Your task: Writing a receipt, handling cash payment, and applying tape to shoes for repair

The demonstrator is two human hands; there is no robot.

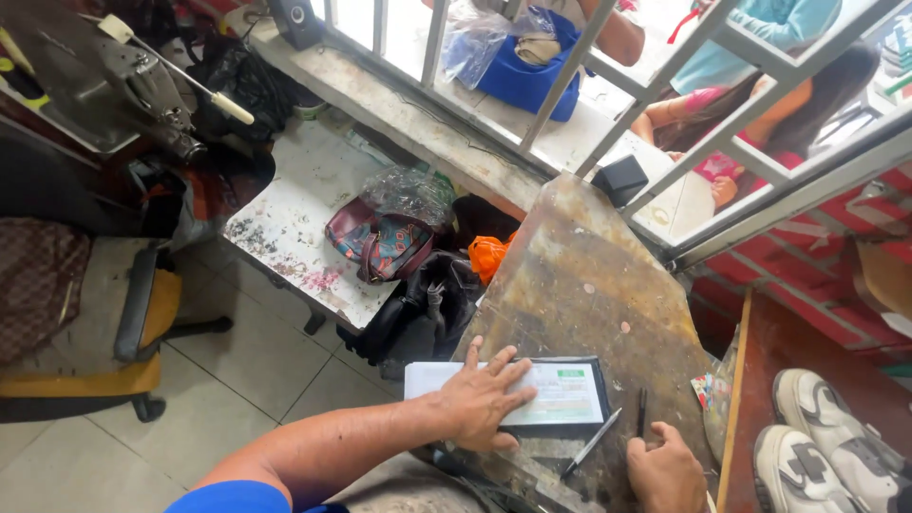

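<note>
Here, seen from above: a worn, stained workbench (579, 275) slanting up and away from both hands, toward a barred window (665, 85). Beyond the bars, other people, only partly in view. Well off to the left of the hands, a pale tiled floor (256, 370), a padded chair (95, 323), a sewing machine (123, 76) and a low speckled table (294, 218) bearing a patterned purse (380, 245); nearer, just left of the bench, a heap of black bags (418, 313) and a scrap of orange plastic (487, 255). To the right of the hands, on a red-brown ledge, a pair of white sneakers (826, 446).

Flat on the bench, under the left hand (484, 399): a white paper slip (556, 391) with a green patch, lying on a black booklet (594, 408) whose edge shows around it. Left hand laid palm down, fingers spread, pressing on the left half of the slip, not closed around anything. Just right of that, between the two hands, a dark pen (591, 443) lying slantwise on the bench, and a second slim dark stick (642, 410) beside it. Right hand (668, 472) at the lower edge of view, knuckles up, fingers curled loosely, near the pen but apart from it; cannot tell whether anything is inside that curl.
</note>
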